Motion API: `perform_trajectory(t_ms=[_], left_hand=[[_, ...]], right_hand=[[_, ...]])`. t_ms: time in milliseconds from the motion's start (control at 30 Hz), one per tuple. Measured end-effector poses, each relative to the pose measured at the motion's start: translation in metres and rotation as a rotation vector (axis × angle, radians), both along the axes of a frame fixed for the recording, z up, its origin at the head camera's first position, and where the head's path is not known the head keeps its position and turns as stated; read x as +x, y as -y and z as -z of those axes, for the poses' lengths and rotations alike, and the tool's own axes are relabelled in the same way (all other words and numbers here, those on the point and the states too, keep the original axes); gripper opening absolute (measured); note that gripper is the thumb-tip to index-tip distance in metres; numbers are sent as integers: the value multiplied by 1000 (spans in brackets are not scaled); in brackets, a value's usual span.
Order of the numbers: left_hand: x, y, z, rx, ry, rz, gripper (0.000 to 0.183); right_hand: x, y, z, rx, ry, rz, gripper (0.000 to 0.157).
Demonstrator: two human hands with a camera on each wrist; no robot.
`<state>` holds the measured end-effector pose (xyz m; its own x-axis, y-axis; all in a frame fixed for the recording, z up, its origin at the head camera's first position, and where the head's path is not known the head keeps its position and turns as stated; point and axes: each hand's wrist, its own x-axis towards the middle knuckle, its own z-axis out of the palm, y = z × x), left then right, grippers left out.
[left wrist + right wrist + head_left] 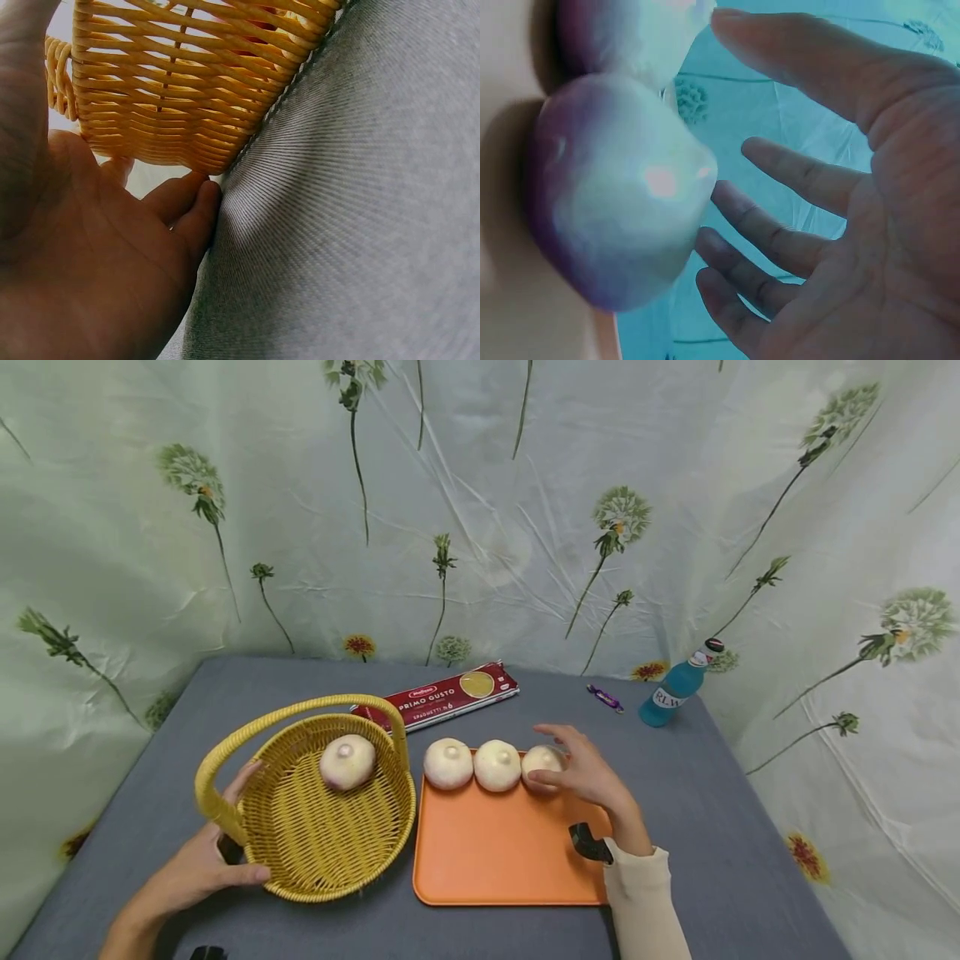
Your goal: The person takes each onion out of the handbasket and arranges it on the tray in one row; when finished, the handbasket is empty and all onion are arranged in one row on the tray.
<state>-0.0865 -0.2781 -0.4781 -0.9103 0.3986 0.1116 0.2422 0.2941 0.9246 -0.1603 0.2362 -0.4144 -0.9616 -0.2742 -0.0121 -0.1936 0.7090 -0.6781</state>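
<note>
My left hand holds the left side of a yellow wicker basket, thumb near the front rim. In the left wrist view, fingertips touch the bottom edge of the basket's woven wall. One white and purple turnip lies inside the basket. Three more sit in a row along the back of an orange tray: a left turnip, a middle turnip and a right turnip. My right hand is spread at the right turnip; the right wrist view shows its fingers bent slightly, gripping nothing.
A red spaghetti packet lies behind the basket and tray. A purple wrapped candy and a blue bottle are at the back right. Grey cloth covers the table, and a flowered curtain hangs behind it.
</note>
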Motion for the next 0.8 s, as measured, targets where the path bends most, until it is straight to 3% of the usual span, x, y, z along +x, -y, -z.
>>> perform_trajectory(t_ms=[500,800], left_hand=[[1,0,-3,-44,27,-27,123],[1,0,0,-4,4,-5,125]], right_hand=[[1,36,-23,13,-96,-144,63],[8,53,-34,11,-137,-223,60]])
